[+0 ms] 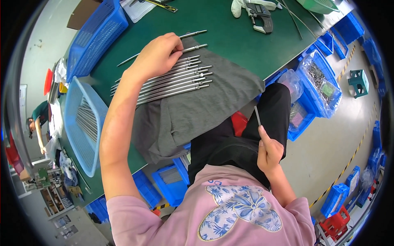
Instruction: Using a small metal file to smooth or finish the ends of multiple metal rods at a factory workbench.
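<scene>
Several slim metal rods with stepped ends lie side by side on a grey cloth over the green table. My left hand is over the far end of this row, thumb and fingers closed on one metal rod. Just beyond it, another metal rod lies at a slant, partly hidden behind the hand. Above my right thigh, my right hand is closed around a narrow, flat grey strip like a small file; its lower part is hidden in the fist.
A pale blue basket holds more rods at the left, below a darker blue basket. A digital micrometer and white glove lie at the back. Blue bins with small metal parts stand right. Another person is far left.
</scene>
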`<state>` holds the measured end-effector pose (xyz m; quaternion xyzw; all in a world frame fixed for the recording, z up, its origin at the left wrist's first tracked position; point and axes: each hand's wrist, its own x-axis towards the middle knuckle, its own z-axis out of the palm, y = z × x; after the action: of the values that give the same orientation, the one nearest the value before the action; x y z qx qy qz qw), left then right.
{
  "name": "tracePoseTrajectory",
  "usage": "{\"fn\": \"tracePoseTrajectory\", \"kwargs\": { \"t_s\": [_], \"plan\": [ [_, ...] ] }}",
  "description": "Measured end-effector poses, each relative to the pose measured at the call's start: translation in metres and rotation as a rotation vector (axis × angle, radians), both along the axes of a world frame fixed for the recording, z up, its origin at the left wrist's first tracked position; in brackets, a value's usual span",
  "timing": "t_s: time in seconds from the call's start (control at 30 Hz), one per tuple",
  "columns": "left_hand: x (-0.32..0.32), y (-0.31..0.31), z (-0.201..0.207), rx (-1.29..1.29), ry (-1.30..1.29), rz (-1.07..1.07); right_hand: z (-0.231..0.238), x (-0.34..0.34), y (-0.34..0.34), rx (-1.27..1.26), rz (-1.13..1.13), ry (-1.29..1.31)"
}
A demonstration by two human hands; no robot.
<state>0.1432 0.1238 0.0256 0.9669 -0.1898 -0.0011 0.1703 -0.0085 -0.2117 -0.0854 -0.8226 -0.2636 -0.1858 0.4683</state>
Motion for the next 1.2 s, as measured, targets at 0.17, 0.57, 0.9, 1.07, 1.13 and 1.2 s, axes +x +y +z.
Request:
{"fn": "tracePoseTrajectory", "kwargs": {
  "t_s": [0.17,0.57,0.9,1.07,1.13,1.2],
  "plan": [
    [-0.006,0.013,0.012,-0.179,-0.241,0.106,0.004,-0.005,0.003,-0.001,-0.014,0.019],
    [-0.131,-0.083,-0.015,-0.191,-0.319,0.027,0.028,0.004,0.02,0.077,0.012,-0.052],
    [-0.119,-0.092,-0.013,-0.272,-0.274,0.06,0.025,0.006,0.037,0.024,0.069,-0.01],
    [-0.114,-0.093,-0.027,-0.364,-0.301,0.055,0.024,0.0,0.037,-0.036,0.054,0.01],
    [-0.114,-0.095,-0.029,-0.414,-0.283,0.071,0.026,-0.003,0.036,-0.122,0.042,-0.003],
    [-0.115,-0.096,-0.029,-0.477,-0.252,0.106,0.035,-0.007,0.037,-0.172,0.032,0.01]
  ]
}}
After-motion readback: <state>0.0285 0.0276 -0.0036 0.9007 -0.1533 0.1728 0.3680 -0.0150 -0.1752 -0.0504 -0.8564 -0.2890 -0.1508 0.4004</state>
